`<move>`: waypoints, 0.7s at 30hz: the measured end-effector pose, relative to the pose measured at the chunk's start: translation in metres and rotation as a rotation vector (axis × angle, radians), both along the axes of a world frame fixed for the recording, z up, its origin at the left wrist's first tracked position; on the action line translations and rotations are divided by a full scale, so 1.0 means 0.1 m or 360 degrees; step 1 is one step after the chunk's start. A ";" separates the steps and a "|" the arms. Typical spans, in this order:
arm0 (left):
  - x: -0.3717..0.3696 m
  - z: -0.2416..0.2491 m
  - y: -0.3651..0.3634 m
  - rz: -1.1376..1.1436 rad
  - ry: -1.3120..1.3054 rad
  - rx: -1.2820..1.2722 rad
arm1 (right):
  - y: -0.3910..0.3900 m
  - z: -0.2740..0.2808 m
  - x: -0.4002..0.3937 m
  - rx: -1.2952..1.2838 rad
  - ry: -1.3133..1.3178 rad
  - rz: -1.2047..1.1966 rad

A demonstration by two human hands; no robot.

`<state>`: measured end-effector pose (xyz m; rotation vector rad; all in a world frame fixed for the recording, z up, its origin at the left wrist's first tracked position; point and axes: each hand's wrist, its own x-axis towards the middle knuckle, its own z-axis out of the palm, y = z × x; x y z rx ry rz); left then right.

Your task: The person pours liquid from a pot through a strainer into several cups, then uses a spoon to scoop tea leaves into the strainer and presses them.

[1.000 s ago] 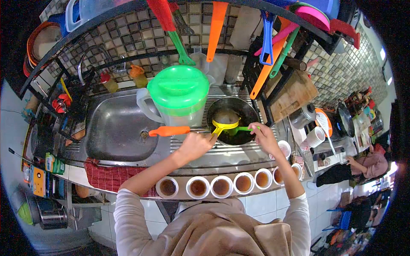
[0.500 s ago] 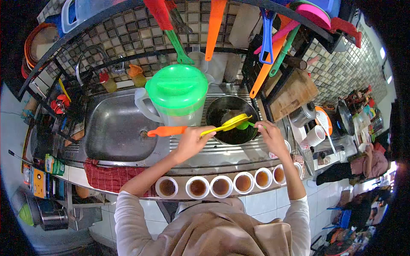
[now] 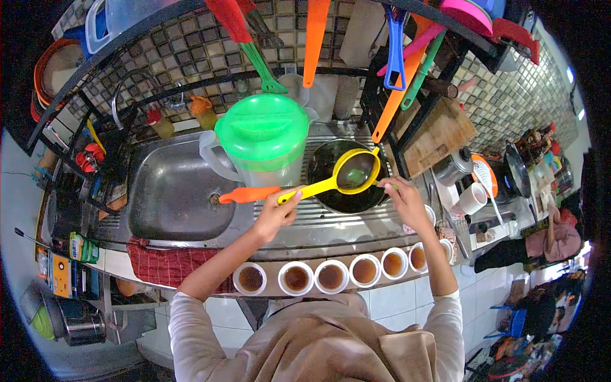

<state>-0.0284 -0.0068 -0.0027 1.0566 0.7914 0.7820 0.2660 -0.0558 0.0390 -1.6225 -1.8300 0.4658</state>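
My left hand is closed around the handle of a yellow strainer. The strainer's round mesh faces up over a dark pot. Beside the same hand an orange tool handle extends left over the sink edge. My right hand pinches the thin handle of a green spoon at the strainer's right rim; its bowl is mostly hidden by the strainer. Behind my left hand stands a pitcher with a green lid. Several white cups of brown liquid line the counter's front edge.
A steel sink lies left, with a red checked cloth at its front. Utensils such as an orange spatula hang overhead from a black rack. Stacked cups stand right. Another person is at far right.
The yellow strainer has turned from edge-on to showing its round mesh, and its handle end has shifted left with my left hand. My right hand stays near the pot's right side.
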 end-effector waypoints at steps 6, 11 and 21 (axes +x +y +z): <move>-0.02 0.02 -0.04 -0.0106 -0.0117 -0.0175 | -0.03 0.10 -0.03 -0.0021 0.0014 -0.0074; 0.02 0.02 -0.07 0.0051 -0.0101 -0.0329 | -0.03 0.10 -0.04 0.0077 0.0084 -0.0080; 0.04 0.03 -0.09 -0.0051 -0.0271 -0.0465 | 0.02 -0.19 -0.06 -0.0049 0.0252 -0.0188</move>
